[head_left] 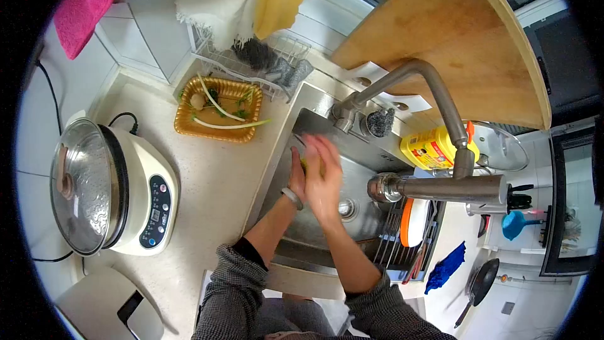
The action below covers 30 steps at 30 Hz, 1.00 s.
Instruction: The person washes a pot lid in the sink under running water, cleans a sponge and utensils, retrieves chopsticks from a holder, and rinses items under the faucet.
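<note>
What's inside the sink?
The drain shows. Over the sink, the left hand and right hand mostly hide something yellow-green I can't identify; whatever lies directly beneath the hands is covered.

Blur softened the right hand (pixel 323 182); between it and the left hand (pixel 296 177), a yellowish thing (pixel 304 165) was mostly hidden. Left of them, the control panel (pixel 155 212) bore markings too small to read.

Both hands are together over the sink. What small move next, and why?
Probably ease the right hand slightly away from the left hand: together over the sink, they mostly hide the yellow-green thing between them, so I can't identify it.
</note>
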### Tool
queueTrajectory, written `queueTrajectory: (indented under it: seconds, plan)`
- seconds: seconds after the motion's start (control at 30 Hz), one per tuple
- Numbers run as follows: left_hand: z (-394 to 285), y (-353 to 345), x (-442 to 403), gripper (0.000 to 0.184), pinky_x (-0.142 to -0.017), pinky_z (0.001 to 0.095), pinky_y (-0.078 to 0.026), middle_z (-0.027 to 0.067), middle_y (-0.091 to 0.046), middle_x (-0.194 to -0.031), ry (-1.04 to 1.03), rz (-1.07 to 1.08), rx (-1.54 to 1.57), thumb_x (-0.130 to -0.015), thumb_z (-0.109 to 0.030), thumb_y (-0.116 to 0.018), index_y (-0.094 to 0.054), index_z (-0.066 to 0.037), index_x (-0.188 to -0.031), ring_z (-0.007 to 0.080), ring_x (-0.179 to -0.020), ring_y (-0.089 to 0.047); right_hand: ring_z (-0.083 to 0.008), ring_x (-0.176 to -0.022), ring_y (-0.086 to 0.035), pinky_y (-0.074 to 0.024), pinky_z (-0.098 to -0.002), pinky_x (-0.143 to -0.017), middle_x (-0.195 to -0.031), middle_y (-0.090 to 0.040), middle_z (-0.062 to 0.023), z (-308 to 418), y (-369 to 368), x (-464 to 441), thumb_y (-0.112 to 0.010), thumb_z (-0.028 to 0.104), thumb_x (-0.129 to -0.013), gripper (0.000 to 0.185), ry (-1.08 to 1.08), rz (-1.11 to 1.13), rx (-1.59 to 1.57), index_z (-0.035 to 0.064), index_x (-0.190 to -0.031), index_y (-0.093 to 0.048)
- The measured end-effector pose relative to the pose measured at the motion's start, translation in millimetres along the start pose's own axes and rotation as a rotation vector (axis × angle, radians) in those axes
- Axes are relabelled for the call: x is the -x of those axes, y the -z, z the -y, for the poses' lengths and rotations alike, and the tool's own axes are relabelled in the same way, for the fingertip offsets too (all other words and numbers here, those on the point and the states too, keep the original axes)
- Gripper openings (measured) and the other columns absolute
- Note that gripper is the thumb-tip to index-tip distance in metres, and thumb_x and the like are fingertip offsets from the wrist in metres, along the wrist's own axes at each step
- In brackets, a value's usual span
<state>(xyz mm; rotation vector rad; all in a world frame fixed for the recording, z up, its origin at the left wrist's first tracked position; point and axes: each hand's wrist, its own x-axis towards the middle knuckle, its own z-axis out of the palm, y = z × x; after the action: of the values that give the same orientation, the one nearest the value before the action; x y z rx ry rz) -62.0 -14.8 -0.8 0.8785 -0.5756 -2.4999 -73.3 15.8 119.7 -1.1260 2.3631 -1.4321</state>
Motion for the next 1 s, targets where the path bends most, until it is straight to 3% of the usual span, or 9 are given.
queueTrajectory:
  seconds: [0.1, 0.17, 0.27, 0.33, 0.47, 0.63, 0.7, 0.87, 1.0]
  plan:
    - [-2, -10, 16, 0.050, -0.082, 0.0315, -0.045, 0.0086, -0.058, -0.104, 0.037, 0.088, -0.127, -0.085, -0.045, -0.052, -0.053, -0.002, -0.111, 0.0165, -0.092, -0.056, -0.0248, -0.108, -0.048, -0.0346, -0.0355, -0.094, -0.118, -0.052, -0.0141, -70, 21, 43, -0.048, 0.028, -0.091, 0.040, -0.043, -0.232, 0.090, 0.0009, -0.121, -0.050]
    - [9, -16, 24, 0.052, -0.084, 0.0313, -0.044, 0.0093, -0.059, -0.107, 0.018, 0.173, -0.332, -0.085, -0.045, -0.053, -0.053, -0.002, -0.113, 0.0161, -0.094, -0.056, -0.0263, -0.115, -0.044, -0.0323, -0.0371, -0.097, -0.122, -0.048, -0.0158, -99, 37, 50, -0.042, 0.034, -0.092, 0.043, -0.817, -0.262, -0.705, 0.0057, -0.124, -0.048]
    - [60, -10, 26, 0.046, -0.090, 0.0379, -0.040, 0.0142, -0.054, -0.112, -0.301, 0.294, -0.926, -0.082, -0.032, -0.059, -0.051, -0.005, -0.118, 0.0269, -0.102, -0.052, -0.0253, -0.117, -0.043, -0.0313, -0.0385, -0.100, -0.126, -0.046, -0.0146, -183, 47, 63, -0.037, 0.041, -0.091, 0.048, -0.805, 0.165, -1.597, 0.0072, -0.126, -0.045]
    - [68, -24, 46, 0.050, -0.100, 0.0441, -0.029, 0.0210, -0.039, -0.125, -0.590, 0.251, -1.591, -0.077, -0.020, -0.057, -0.046, -0.010, -0.125, 0.0363, -0.116, -0.038, -0.0240, -0.115, -0.044, -0.0342, -0.0384, -0.098, -0.125, -0.048, -0.0117, -158, 51, 66, -0.035, 0.040, -0.092, 0.047, -0.777, 0.105, -1.545, 0.0080, -0.126, -0.043]
    - [57, -32, 12, 0.057, -0.105, 0.0418, -0.023, 0.0196, -0.036, -0.131, -0.805, 0.016, -1.429, -0.075, -0.018, -0.055, -0.040, -0.003, -0.128, 0.0393, -0.121, -0.034, -0.0238, -0.113, -0.047, -0.0357, -0.0394, -0.097, -0.122, -0.051, -0.0087, -156, 31, 102, -0.034, 0.035, -0.092, 0.043, -0.938, -0.147, -1.299, 0.0068, -0.122, -0.046]
    - [103, -30, 40, 0.053, -0.107, 0.0409, -0.018, 0.0215, -0.035, -0.135, -0.650, 0.333, -1.208, -0.079, -0.018, -0.046, -0.038, -0.001, -0.129, 0.0379, -0.127, -0.027, -0.0202, -0.106, -0.052, -0.0419, -0.0379, -0.091, -0.118, -0.053, -0.0091, -179, 44, 61, -0.038, 0.028, -0.092, 0.037, -0.625, -0.013, -1.604, 0.0044, -0.120, -0.046]
    - [92, -34, 37, 0.053, -0.106, 0.0403, -0.021, 0.0208, -0.038, -0.132, -0.603, 0.280, -1.417, -0.082, -0.025, -0.047, -0.039, -0.001, -0.128, 0.0357, -0.125, -0.031, -0.0218, -0.105, -0.052, -0.0413, -0.0396, -0.091, -0.116, -0.054, -0.0098, -213, 38, 97, -0.034, 0.029, -0.093, 0.038, -0.834, -0.164, -1.471, 0.0046, -0.119, -0.047]
    - [90, -16, -23, 0.056, -0.108, 0.0416, -0.014, 0.0206, -0.030, -0.139, -0.677, 0.046, -1.374, -0.083, -0.026, -0.043, -0.033, 0.000, -0.132, 0.0361, -0.131, -0.020, -0.0294, -0.121, -0.036, -0.0254, -0.0372, -0.105, -0.132, -0.040, -0.0139, -117, 24, 87, -0.030, 0.028, -0.093, 0.044, -1.018, -0.187, -1.247, 0.0007, -0.125, -0.041]
    - [135, -13, 33, 0.062, -0.109, 0.0444, -0.006, 0.0204, -0.018, -0.144, -0.659, 0.202, -1.343, -0.081, -0.018, -0.042, -0.022, 0.001, -0.137, 0.0385, -0.134, -0.010, -0.0259, -0.108, -0.047, -0.0360, -0.0363, -0.094, -0.118, -0.050, -0.0104, -209, 27, 68, -0.032, 0.030, -0.092, 0.039, -0.765, 0.049, -1.734, 0.0045, -0.118, -0.047]
